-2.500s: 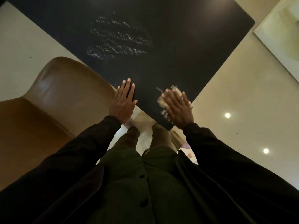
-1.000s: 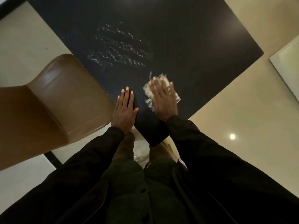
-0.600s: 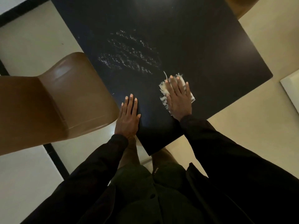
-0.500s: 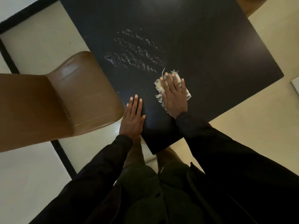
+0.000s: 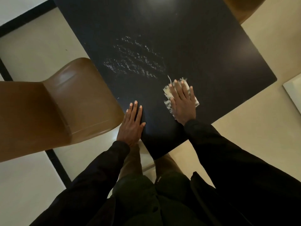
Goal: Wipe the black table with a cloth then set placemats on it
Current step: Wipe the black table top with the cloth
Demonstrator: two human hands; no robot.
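Note:
The black table [image 5: 203, 51] fills the upper middle, one corner pointing toward me. My right hand [image 5: 183, 101] lies flat on a small white frayed cloth [image 5: 167, 93], pressing it onto the tabletop near the right edge. My left hand [image 5: 132, 124] rests flat and empty on the table's left edge, fingers together. A patch of pale wet streaks [image 5: 135, 61] glistens on the table beyond the cloth. No placemats are in sight.
A brown chair [image 5: 53, 108] stands close against the table's left edge. Another brown chair [image 5: 241, 7] shows at the top right. A white panel [image 5: 293, 90] lies at the right border. Cream floor tiles with dark strips surround the table.
My right hand slid the cloth from the near corner farther onto the table and shifted slightly right. The left hand stayed on the edge. My view moved, showing more of the table.

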